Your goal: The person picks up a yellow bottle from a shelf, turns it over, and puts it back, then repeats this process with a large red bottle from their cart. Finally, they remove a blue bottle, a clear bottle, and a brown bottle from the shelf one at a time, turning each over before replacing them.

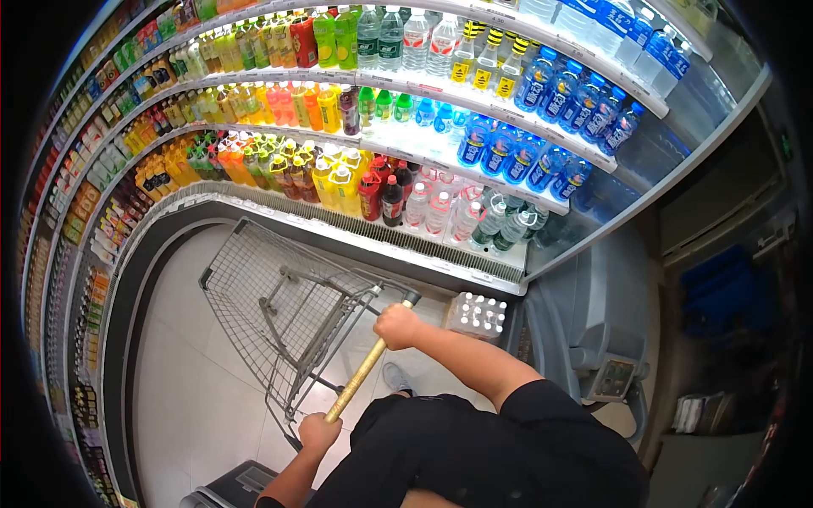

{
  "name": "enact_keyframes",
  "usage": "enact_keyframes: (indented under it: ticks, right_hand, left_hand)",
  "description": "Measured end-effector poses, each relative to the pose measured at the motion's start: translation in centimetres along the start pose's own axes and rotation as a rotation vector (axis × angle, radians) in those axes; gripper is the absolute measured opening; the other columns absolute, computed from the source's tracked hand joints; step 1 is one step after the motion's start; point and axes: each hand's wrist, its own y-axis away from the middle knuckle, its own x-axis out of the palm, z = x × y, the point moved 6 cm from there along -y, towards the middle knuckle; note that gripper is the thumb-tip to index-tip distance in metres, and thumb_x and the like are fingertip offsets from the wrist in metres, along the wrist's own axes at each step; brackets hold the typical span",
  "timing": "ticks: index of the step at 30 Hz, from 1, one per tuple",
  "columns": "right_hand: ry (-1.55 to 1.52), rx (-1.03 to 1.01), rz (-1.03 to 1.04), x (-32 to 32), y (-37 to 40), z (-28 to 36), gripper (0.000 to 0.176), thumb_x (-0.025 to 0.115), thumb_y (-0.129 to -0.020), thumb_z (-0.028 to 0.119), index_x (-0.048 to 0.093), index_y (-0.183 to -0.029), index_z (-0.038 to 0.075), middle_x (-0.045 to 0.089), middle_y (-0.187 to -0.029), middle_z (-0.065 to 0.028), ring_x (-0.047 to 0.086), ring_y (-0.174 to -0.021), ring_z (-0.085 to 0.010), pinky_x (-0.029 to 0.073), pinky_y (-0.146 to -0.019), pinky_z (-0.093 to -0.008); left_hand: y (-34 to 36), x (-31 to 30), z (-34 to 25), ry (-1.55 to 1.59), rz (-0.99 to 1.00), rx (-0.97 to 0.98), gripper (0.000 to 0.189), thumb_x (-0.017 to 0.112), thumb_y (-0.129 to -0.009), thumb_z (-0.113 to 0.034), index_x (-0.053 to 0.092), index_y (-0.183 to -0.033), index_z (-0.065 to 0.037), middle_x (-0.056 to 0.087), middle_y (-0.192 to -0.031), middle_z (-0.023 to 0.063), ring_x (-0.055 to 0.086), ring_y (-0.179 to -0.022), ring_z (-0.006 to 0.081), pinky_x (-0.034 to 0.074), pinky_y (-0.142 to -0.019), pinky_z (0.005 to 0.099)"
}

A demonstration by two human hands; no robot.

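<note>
While the left hand [320,432] and right hand [397,327] wrap around its mottled golden handle [362,375], I see the wire cart [288,313] standing on pale floor tile [182,372].
I judge the thin metal mesh stiff, the cart light enough to roll easily and the glossy handle perhaps slippery; a wide grip near both handle ends suits steering. The basket narrows toward its front, facing curved shelves [402,137] of shiny bottles; a pack of white-capped bottles [477,317] sits near the right hand.

Left hand [320,432]: on handle [356,381]
Right hand [398,327]: same handle, farther up
Cart [235,305]: wire
Shelves [406,85]: bottles [415,38]
Pack [477,317]: on floor [174,356]
</note>
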Motion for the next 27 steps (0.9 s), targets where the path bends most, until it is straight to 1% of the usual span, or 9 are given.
enact_keyframes:
  ticks: [6, 10, 13, 15, 16, 18, 24, 27]
  right_hand:
    - [-0.015, -0.009, -0.048, 0.1, -1.5, -0.8, 0.006, 0.072, -0.067, 0.019, 0.072, -0.069, 0.013, 0.071, -0.074, -0.0070, 0.072, -0.076, -0.0285, 0.056, -0.070, -0.0410]
    - [-0.009, -0.021, -0.081, -0.2, -2.2, -1.6, 0.006, 0.072, -0.066, 0.019, 0.071, -0.067, 0.013, 0.070, -0.073, -0.0069, 0.071, -0.075, -0.0288, 0.056, -0.069, -0.0413]
    - [-0.004, -0.033, -0.067, -0.7, -2.7, -2.1, 0.006, 0.072, -0.065, 0.019, 0.071, -0.067, 0.014, 0.070, -0.072, -0.0069, 0.071, -0.075, -0.0290, 0.056, -0.069, -0.0419]
    - [-0.003, -0.045, -0.061, -0.5, -3.0, -2.4, 0.006, 0.072, -0.065, 0.019, 0.071, -0.067, 0.013, 0.070, -0.072, -0.0068, 0.071, -0.075, -0.0289, 0.056, -0.069, -0.0419]
    - [-0.006, -0.050, -0.062, -0.5, -3.2, -2.6, 0.007, 0.072, -0.065, 0.020, 0.071, -0.067, 0.013, 0.070, -0.073, -0.0067, 0.071, -0.075, -0.0288, 0.056, -0.070, -0.0419]
    - [-0.021, -0.059, -0.067, -0.5, -3.4, -2.8, 0.007, 0.072, -0.066, 0.020, 0.071, -0.068, 0.013, 0.070, -0.073, -0.0067, 0.071, -0.076, -0.0285, 0.056, -0.071, -0.0418]
    - [-0.054, -0.093, -0.104, -0.5, -3.4, -3.9, 0.008, 0.072, -0.066, 0.021, 0.070, -0.068, 0.013, 0.071, -0.074, -0.0063, 0.070, -0.076, -0.0277, 0.055, -0.072, -0.0407]
    - [-0.059, -0.109, -0.103, -0.5, -3.4, -4.9, 0.008, 0.072, -0.066, 0.020, 0.070, -0.068, 0.013, 0.070, -0.074, -0.0059, 0.070, -0.076, -0.0275, 0.055, -0.072, -0.0408]
  left_hand:
    - [-1.3, -1.1, 0.0, 0.042, 0.024, -0.022, 0.036, 0.071, -0.076, -0.040, 0.077, -0.080, -0.005, 0.073, -0.078, 0.0203, 0.072, -0.076, 0.0407, 0.057, -0.073, 0.0485]
    - [-2.1, -1.4, -0.6, 0.014, 0.036, -0.003, 0.036, 0.071, -0.077, -0.040, 0.077, -0.078, -0.005, 0.072, -0.077, 0.0207, 0.071, -0.076, 0.0412, 0.057, -0.072, 0.0491]
    - [-2.4, -1.6, -1.0, 0.017, 0.010, -0.003, 0.036, 0.071, -0.077, -0.040, 0.076, -0.077, -0.004, 0.072, -0.075, 0.0215, 0.071, -0.074, 0.0415, 0.057, -0.071, 0.0497]
    - [-2.7, -1.7, -1.1, -0.003, -0.090, 0.055, 0.036, 0.071, -0.077, -0.039, 0.075, -0.074, -0.003, 0.071, -0.073, 0.0220, 0.071, -0.071, 0.0418, 0.056, -0.069, 0.0510]
    - [-2.9, -1.5, -1.0, 0.004, -0.089, 0.047, 0.036, 0.071, -0.077, -0.039, 0.075, -0.074, -0.003, 0.071, -0.073, 0.0220, 0.071, -0.071, 0.0418, 0.056, -0.069, 0.0510]
    - [-3.0, -1.5, -1.1, -0.032, -0.149, 0.092, 0.036, 0.071, -0.077, -0.038, 0.074, -0.071, -0.002, 0.070, -0.070, 0.0223, 0.070, -0.067, 0.0420, 0.056, -0.067, 0.0516]
    - [-2.8, -1.7, -2.4, -0.090, -0.222, 0.059, 0.036, 0.071, -0.076, -0.038, 0.074, -0.069, -0.003, 0.069, -0.068, 0.0215, 0.069, -0.065, 0.0413, 0.055, -0.065, 0.0515]
    - [-2.9, -1.3, -3.2, -0.076, -0.225, 0.025, 0.036, 0.071, -0.076, -0.038, 0.074, -0.069, -0.003, 0.069, -0.068, 0.0215, 0.069, -0.064, 0.0411, 0.055, -0.064, 0.0514]
